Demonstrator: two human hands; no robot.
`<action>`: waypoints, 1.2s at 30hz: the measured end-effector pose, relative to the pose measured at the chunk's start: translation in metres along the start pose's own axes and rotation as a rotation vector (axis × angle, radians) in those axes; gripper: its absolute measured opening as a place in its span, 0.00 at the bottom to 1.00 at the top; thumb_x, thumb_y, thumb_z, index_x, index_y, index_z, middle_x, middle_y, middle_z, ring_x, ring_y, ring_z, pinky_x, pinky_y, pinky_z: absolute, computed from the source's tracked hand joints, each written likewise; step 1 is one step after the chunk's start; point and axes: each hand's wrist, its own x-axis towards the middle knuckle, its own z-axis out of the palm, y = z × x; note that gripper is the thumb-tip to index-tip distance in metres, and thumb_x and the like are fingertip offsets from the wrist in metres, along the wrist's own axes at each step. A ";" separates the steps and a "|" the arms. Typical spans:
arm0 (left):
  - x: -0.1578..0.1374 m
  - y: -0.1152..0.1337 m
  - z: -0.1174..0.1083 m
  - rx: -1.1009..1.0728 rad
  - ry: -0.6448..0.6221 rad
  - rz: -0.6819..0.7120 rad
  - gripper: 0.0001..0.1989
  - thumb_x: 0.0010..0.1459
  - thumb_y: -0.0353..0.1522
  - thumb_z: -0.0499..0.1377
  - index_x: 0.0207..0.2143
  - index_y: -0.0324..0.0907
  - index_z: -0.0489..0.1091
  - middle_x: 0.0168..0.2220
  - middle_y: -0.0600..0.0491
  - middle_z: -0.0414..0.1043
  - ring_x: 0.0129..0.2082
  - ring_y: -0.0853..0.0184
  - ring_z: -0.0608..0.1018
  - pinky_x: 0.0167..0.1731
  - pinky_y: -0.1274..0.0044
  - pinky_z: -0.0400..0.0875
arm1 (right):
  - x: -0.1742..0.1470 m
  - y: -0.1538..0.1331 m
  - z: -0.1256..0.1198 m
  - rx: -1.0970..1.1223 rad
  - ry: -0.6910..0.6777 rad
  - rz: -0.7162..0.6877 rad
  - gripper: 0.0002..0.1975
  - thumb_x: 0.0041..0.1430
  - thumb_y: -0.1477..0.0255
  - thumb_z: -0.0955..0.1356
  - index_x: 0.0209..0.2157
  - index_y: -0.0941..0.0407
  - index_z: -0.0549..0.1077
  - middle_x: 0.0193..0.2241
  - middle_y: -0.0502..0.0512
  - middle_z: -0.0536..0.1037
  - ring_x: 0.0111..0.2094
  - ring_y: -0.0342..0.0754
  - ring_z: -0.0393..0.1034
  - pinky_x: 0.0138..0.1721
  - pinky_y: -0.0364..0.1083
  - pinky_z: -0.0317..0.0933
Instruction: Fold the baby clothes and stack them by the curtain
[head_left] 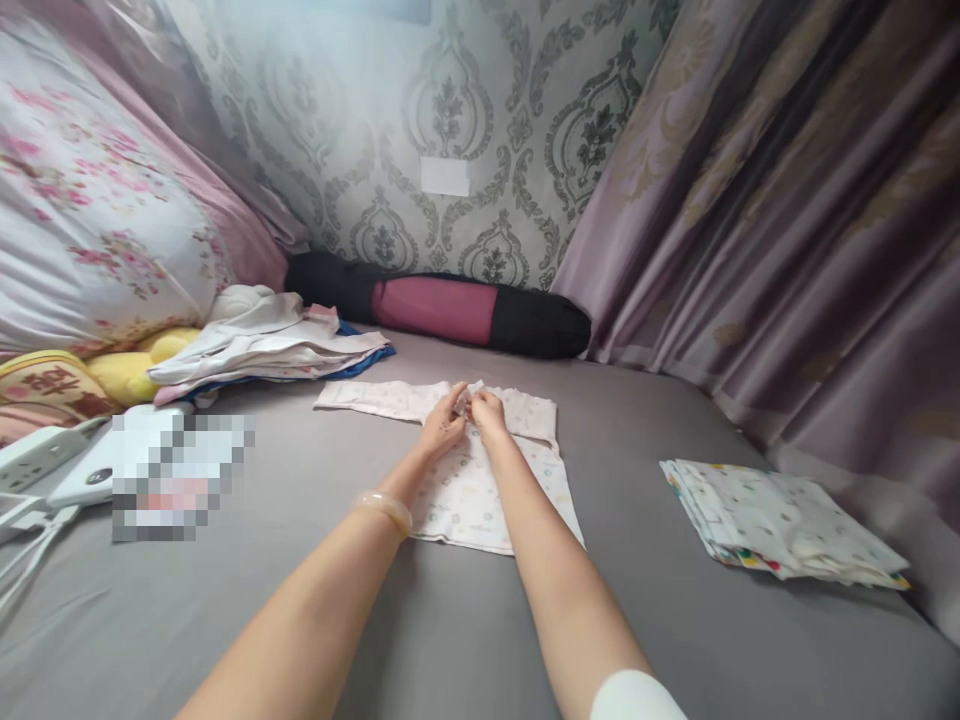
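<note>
A small pale long-sleeved shirt [480,500] with a tiny printed pattern lies spread on the grey sheet in front of me. One sleeve [367,397] stretches out to the left, while the fabric on the right side is folded over the body. At the upper middle of the garment, my left hand [444,424] pinches a bit of gathered cloth between thumb and fingers. Close beside it, my right hand [489,412] has its fingers curled closed on the same bunched part. A pale bangle [386,510] circles my left wrist.
On the right lies a folded stack of printed cloth [787,520]. A loose clothes pile [277,345] is at the back left, near a yellow plush item [124,375] and a white power strip [49,450]. A black and maroon bolster-shaped bag [435,308] runs along the wall.
</note>
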 end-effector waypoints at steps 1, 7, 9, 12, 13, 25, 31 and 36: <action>0.001 -0.001 0.000 0.021 -0.001 0.016 0.33 0.47 0.23 0.51 0.59 0.40 0.65 0.53 0.46 0.70 0.47 0.62 0.75 0.52 0.70 0.68 | 0.000 0.000 -0.001 -0.061 -0.015 -0.024 0.14 0.60 0.68 0.63 0.42 0.56 0.77 0.34 0.54 0.81 0.40 0.48 0.75 0.42 0.45 0.67; 0.004 -0.008 0.001 0.118 0.002 0.022 0.24 0.48 0.26 0.52 0.48 0.38 0.73 0.49 0.45 0.71 0.49 0.60 0.74 0.52 0.70 0.69 | -0.009 -0.003 -0.010 -0.361 -0.084 -0.157 0.18 0.61 0.77 0.60 0.48 0.58 0.76 0.50 0.59 0.76 0.55 0.50 0.66 0.57 0.44 0.54; 0.004 -0.010 0.002 0.129 0.013 0.017 0.24 0.48 0.27 0.53 0.49 0.39 0.72 0.50 0.46 0.71 0.49 0.60 0.74 0.50 0.70 0.71 | -0.015 -0.001 -0.013 -0.463 -0.094 -0.198 0.20 0.62 0.77 0.59 0.53 0.60 0.72 0.56 0.61 0.71 0.60 0.51 0.60 0.60 0.45 0.49; 0.003 -0.011 0.003 0.158 0.040 0.021 0.24 0.49 0.27 0.52 0.49 0.38 0.72 0.50 0.45 0.70 0.49 0.60 0.74 0.51 0.70 0.70 | -0.023 0.006 -0.017 -0.739 -0.108 -0.261 0.24 0.66 0.71 0.56 0.61 0.62 0.63 0.65 0.63 0.59 0.66 0.53 0.47 0.64 0.50 0.39; 0.003 -0.011 0.003 0.168 0.049 0.020 0.23 0.49 0.28 0.52 0.49 0.38 0.72 0.50 0.45 0.70 0.50 0.59 0.74 0.52 0.70 0.69 | -0.025 0.009 -0.018 -0.826 -0.112 -0.271 0.26 0.67 0.68 0.55 0.63 0.63 0.59 0.67 0.63 0.54 0.67 0.54 0.42 0.65 0.52 0.36; 0.002 -0.011 0.002 0.201 0.090 0.013 0.20 0.49 0.29 0.52 0.45 0.42 0.74 0.45 0.48 0.73 0.46 0.60 0.75 0.51 0.69 0.69 | -0.015 0.030 -0.061 -1.041 0.075 -0.078 0.36 0.68 0.60 0.51 0.66 0.73 0.48 0.68 0.71 0.44 0.68 0.60 0.35 0.65 0.57 0.28; 0.001 -0.008 0.002 0.221 0.061 -0.015 0.20 0.50 0.29 0.52 0.44 0.40 0.73 0.48 0.46 0.72 0.47 0.58 0.75 0.53 0.68 0.69 | -0.012 0.039 -0.086 -1.090 0.156 -0.050 0.35 0.67 0.63 0.54 0.65 0.75 0.50 0.67 0.73 0.47 0.67 0.62 0.39 0.64 0.57 0.35; -0.001 -0.003 0.001 0.224 0.063 -0.008 0.20 0.50 0.29 0.52 0.45 0.41 0.73 0.49 0.46 0.71 0.48 0.58 0.74 0.53 0.69 0.68 | -0.006 0.036 -0.090 -1.143 0.157 -0.064 0.33 0.66 0.64 0.55 0.63 0.75 0.55 0.66 0.75 0.50 0.66 0.63 0.42 0.63 0.59 0.34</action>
